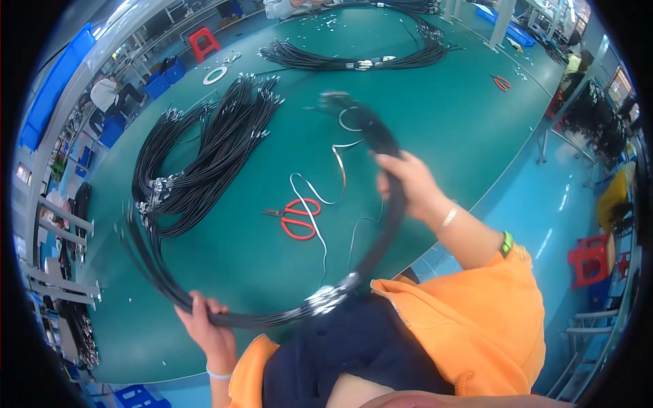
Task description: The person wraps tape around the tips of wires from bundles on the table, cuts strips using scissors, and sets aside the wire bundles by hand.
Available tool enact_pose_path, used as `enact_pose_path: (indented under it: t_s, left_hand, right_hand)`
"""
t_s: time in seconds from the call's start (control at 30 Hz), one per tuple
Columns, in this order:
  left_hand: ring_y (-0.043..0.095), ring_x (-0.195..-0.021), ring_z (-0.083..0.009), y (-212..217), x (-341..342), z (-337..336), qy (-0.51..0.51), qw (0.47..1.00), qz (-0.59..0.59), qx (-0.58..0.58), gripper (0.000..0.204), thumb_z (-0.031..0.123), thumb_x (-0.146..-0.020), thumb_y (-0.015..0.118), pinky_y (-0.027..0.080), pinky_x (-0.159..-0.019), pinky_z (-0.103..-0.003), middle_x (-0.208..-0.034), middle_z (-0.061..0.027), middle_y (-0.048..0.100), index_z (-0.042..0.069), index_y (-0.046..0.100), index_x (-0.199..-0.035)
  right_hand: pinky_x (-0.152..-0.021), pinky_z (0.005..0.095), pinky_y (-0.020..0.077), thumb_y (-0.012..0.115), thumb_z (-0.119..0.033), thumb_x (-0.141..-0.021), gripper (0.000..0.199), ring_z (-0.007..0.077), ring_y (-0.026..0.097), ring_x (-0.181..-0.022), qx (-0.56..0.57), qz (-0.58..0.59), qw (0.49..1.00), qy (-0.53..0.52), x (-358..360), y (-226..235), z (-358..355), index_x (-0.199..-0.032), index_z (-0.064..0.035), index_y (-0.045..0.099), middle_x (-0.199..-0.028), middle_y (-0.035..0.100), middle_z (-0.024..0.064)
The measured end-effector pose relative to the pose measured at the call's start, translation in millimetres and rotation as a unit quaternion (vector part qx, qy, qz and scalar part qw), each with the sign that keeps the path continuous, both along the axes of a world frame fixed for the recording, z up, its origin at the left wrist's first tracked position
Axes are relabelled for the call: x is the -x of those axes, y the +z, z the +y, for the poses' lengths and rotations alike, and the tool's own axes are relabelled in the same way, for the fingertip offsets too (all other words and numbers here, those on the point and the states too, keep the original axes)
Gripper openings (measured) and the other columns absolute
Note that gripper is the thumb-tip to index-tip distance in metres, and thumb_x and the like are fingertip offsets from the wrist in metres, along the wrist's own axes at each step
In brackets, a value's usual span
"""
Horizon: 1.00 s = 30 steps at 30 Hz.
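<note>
A thick bundle of black cables (pixel 371 255) curves in a wide arc in front of me, held in both hands. My left hand (pixel 206 319) is closed round its lower left stretch, and loose cable ends fan out beyond it. Higher up on the right, my right hand (pixel 410 178) grips the other stretch, whose far end is smeared by motion. Silvery-white labels or connectors (pixel 330 297) cluster on the bundle between my hands, close to my body. Inside the arc, red-handled scissors (pixel 299 219) lie on the green table, with a thin white strip (pixel 314 219) across their handles.
A big pile of black cable bundles (pixel 211 156) lies left on the green table (pixel 442 109). Another long bundle (pixel 367 64) curves at the far side, near a person's sleeve (pixel 289 8). A white ring (pixel 215 75) and red-handled pliers (pixel 501 83) lie farther off. Red stools (pixel 589 261) stand on the floor.
</note>
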<state>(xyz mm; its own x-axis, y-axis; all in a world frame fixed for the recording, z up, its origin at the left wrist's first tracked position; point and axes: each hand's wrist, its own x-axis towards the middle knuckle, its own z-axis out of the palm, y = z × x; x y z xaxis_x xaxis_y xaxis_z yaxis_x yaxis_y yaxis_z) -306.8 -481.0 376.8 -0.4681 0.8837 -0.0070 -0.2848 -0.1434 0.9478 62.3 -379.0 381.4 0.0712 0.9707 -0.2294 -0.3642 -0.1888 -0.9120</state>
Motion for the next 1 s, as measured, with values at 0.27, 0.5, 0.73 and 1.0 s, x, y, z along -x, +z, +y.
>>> enact_pose_path:
  t_s: [0.27, 0.5, 0.73, 1.0]
  left_hand:
    - [0.051, -0.062, -0.0149, 16, -85, 90, -0.246, 0.965, 0.072, -0.062, 0.042, 0.007, -0.087, 0.051, 0.051, -0.055, -0.035, -0.092, -0.0065, 0.043, 0.009, 0.026, -0.120]
    - [0.048, -0.115, -0.0311, 65, -168, 321, -0.233, 0.951, 0.183, -0.082, 0.064, 0.037, -0.087, 0.053, 0.038, -0.096, -0.040, -0.132, -0.0223, 0.039, -0.001, 0.026, -0.132]
    - [0.038, -0.123, -0.0308, -61, -161, 268, -0.222, 0.645, 0.701, -0.207, 0.061, 0.029, -0.076, 0.065, 0.029, -0.101, -0.044, -0.133, -0.0163, 0.040, 0.005, 0.042, -0.127]
    - [0.044, -0.115, -0.0261, -78, 1, 266, 0.025, 0.561, 0.825, -0.068, 0.045, 0.034, -0.077, 0.063, 0.033, -0.092, -0.047, -0.122, -0.0074, 0.049, 0.010, 0.053, -0.114]
  right_hand:
    - [-0.040, 0.0230, 0.0377, 0.053, -0.026, -0.087, 0.033, 0.0089, 0.044, -0.044, -0.076, -0.054, 0.971, -0.219, -100, 0, -55, -0.114, -0.0063, 0.051, -0.055, 0.048, 0.0001]
    - [-0.084, 0.0308, 0.0413, 0.053, -0.048, -0.085, 0.063, 0.0193, 0.053, -0.096, -0.123, 0.018, 0.958, -0.260, -230, 48, 118, -0.129, -0.0045, 0.039, -0.112, 0.053, 0.0130]
    - [-0.098, 0.0375, 0.0347, 0.058, -0.034, -0.084, 0.057, 0.0299, 0.044, -0.115, -0.136, -0.489, 0.829, -0.234, -196, -73, 116, -0.126, 0.0003, 0.042, -0.127, 0.044, 0.0189]
    - [-0.096, 0.0372, 0.0368, 0.062, -0.015, -0.080, 0.032, 0.0304, 0.044, -0.114, -0.241, -0.618, 0.741, -0.101, -159, -86, 56, -0.110, -0.0046, 0.055, -0.120, 0.048, 0.0162]
